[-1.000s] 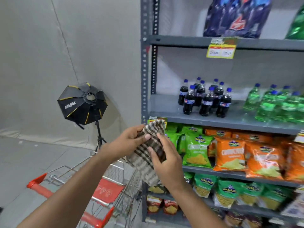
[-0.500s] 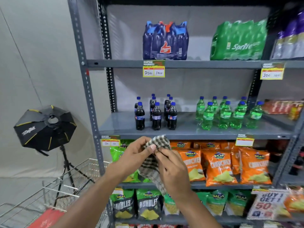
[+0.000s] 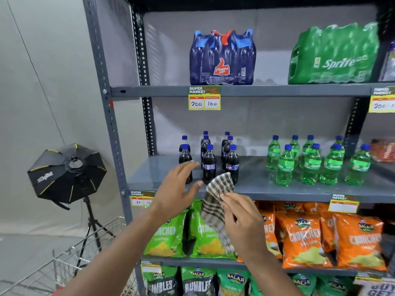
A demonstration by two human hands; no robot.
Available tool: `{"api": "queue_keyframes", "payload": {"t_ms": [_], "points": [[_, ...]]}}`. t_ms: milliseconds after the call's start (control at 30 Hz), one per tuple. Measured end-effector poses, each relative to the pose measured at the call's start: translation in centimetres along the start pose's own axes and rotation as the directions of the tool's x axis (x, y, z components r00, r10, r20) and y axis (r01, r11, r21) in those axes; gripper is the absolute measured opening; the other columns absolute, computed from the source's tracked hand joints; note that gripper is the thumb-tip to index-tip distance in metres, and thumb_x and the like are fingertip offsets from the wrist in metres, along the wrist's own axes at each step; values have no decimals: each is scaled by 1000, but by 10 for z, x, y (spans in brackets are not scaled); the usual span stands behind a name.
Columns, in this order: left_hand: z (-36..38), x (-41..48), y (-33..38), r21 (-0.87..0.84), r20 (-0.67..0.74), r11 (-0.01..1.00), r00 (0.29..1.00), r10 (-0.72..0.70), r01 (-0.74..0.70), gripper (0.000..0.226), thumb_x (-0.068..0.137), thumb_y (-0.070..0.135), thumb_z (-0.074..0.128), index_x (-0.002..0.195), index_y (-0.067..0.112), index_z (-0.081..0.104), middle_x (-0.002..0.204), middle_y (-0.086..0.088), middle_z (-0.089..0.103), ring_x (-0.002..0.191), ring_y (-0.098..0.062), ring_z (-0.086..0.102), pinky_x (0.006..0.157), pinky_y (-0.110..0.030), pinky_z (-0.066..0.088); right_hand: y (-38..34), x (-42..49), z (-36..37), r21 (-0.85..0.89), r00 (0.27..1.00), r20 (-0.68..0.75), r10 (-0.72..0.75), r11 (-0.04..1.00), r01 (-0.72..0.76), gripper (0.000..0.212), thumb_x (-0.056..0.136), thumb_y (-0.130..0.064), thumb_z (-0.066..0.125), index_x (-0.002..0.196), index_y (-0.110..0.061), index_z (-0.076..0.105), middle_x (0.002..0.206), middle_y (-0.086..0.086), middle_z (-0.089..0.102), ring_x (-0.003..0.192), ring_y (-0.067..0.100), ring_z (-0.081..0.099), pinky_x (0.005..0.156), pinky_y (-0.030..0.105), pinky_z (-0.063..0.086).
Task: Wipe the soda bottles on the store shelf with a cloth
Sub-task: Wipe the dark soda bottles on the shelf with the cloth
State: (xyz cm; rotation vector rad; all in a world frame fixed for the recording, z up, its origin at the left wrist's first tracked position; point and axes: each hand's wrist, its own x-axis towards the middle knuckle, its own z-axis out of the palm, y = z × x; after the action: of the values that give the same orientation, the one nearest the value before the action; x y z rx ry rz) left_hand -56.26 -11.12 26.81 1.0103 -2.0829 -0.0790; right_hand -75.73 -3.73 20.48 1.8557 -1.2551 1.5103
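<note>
The task looks barely begun: no bottle is in hand and the cloth touches none of them, so by this view all the wiping is still to do.

The person's right hand point(image 3: 243, 223) pinches a brown-and-cream checked cloth point(image 3: 215, 201) between thumb and fingertips, its upper corner standing up in front of the shelf edge and the rest hanging down over the green snack bags point(image 3: 166, 233) on the tier below. The left hand point(image 3: 177, 189) is empty, its fingers spread and slightly curled, the fingertips just in front of the leftmost of the small dark cola bottles with blue caps point(image 3: 209, 163). Whether it touches that bottle cannot be told from here.

Those cola bottles stand upright in a tight cluster toward the left of the grey metal shelf point(image 3: 256, 189), at its middle tier. Well apart to their right on the same tier stands a group of small green soda bottles with blue caps point(image 3: 312, 163), also upright and untouched. Above, on the next tier, sit a dark blue shrink-wrapped pack of cola point(image 3: 222, 58) and a green shrink-wrapped pack point(image 3: 333, 54).

The likely next step is for the open left hand to take the nearest cola bottle so the cloth can be run over it; then every remaining cola bottle and the whole green group follow.
</note>
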Motion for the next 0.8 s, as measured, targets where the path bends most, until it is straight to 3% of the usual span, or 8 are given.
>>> {"api": "queue_keyframes", "payload": {"t_ms": [133,267,400,533,667,800], "points": [[-1,46,-40,-45,7,994,995,-103,103,55,99,34,57,148,16,41,152,-5,47,141,-23,40,109,-25,27,4,15,34,-2,1000,13,-7,1000,7,23,93,-11,60,110,0,71,105,9,69,100,23,61,93,27,49],[8,93,-69,-153,13,985,997,-75,76,52,99,38,56,147,20,44,149,-1,50,136,-15,45,106,-24,35,14,29,73,0,999,26,22,1000,-22,25,84,1,70,109,-2,72,104,7,69,99,20,60,90,28,50],[28,137,-66,-310,127,948,991,-31,70,51,100,38,53,148,24,44,152,0,49,140,-13,43,114,-34,37,30,35,92,4,996,-28,85,996,-85,25,83,4,70,107,-3,73,105,6,69,99,20,62,88,33,52],[51,174,-55,-425,312,885,949,-51,188,54,103,37,50,153,21,37,160,-3,39,145,-20,39,118,-39,34,45,45,97,-33,992,-54,113,993,-115,26,81,7,72,105,-2,74,102,7,70,97,22,63,85,34,54],[69,192,-57,-412,371,875,924,-94,255,53,102,35,52,152,21,39,159,-1,39,145,-19,37,117,-37,33,62,56,102,-35,984,-87,157,986,-160,24,80,6,73,103,-1,75,99,7,71,94,23,64,82,35,55],[79,200,-63,-377,382,882,915,-131,284,37,101,26,56,137,19,57,145,-1,55,134,-17,50,112,-33,38,77,65,114,-17,984,-67,164,986,-165,23,81,6,73,103,0,74,98,9,71,93,23,65,82,35,55]]}}
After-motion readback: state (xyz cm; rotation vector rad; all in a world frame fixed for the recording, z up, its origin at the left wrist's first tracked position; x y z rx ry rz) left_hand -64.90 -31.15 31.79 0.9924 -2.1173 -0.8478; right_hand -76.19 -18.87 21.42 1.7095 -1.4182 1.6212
